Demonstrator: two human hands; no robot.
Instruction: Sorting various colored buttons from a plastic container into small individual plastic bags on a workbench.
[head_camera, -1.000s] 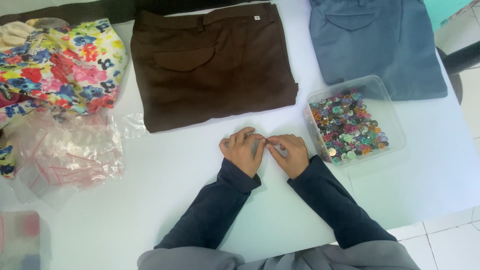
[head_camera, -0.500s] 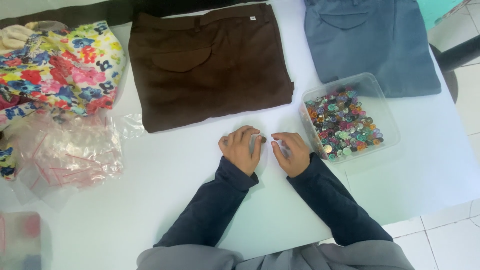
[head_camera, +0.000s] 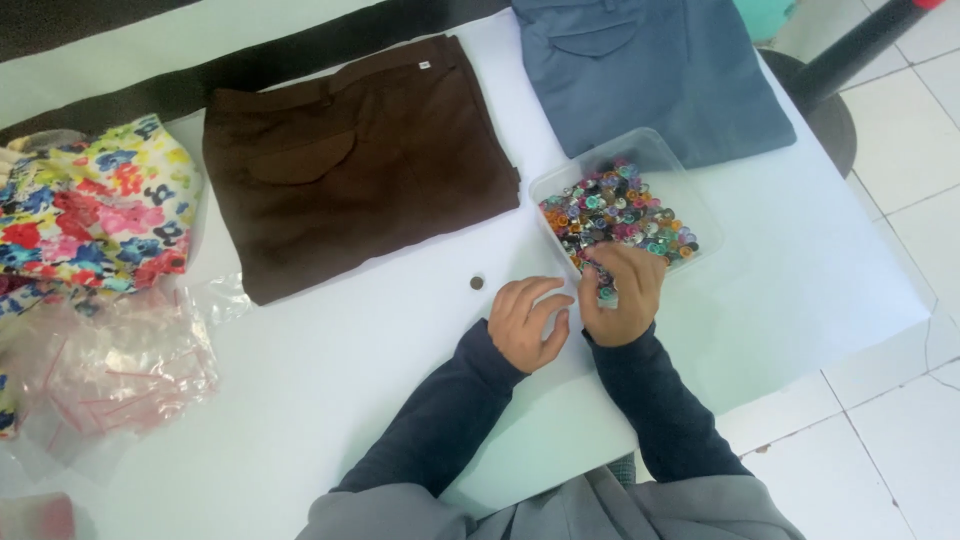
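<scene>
I saw my right hand (head_camera: 622, 295) curled over the near edge of the button tray (head_camera: 570, 180), fingertips pinching buttons (head_camera: 625, 215), tray's long side slanting away rightward, left hand (head_camera: 528, 322) loosely cupped beside it, one brown button (head_camera: 477, 283) flat near the brown trousers (head_camera: 350, 160).

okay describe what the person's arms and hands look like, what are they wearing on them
Both arms wear long, dark navy knit sleeves ending at the wrists, over a grey garment at the torso. The left hand and right hand are bare: no gloves show, and no rings or watch can be made out.
</scene>
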